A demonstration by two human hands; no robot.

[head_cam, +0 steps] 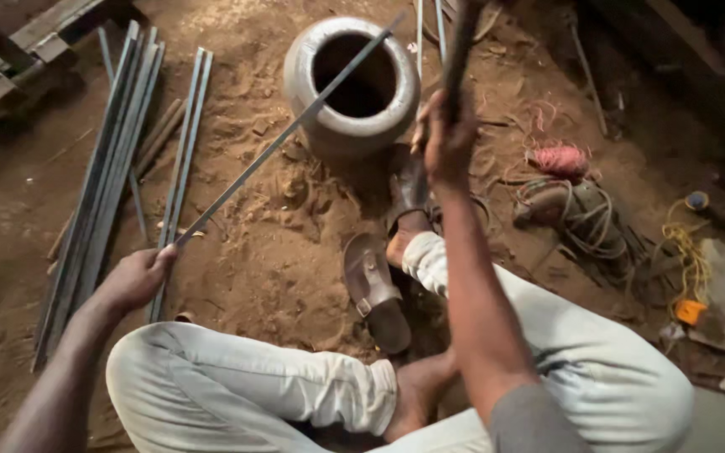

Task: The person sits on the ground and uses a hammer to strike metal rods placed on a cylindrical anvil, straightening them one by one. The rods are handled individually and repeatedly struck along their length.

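Left hand (138,277) in a tight grip on one end of a long thin metal strip (287,132) slanting over the clay pot (352,84), right hand (446,138) gripping a dark stick (461,42) held up, more strips (102,176) on the dirt floor (270,243)

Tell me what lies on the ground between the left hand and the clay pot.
In the head view, only bare, lumpy dirt lies between the left hand and the clay pot; the thin metal rod it holds spans above that stretch.

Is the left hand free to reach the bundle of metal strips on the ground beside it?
Probably not as it is: the left hand already grips a long rod, though the strips lie close with nothing between.
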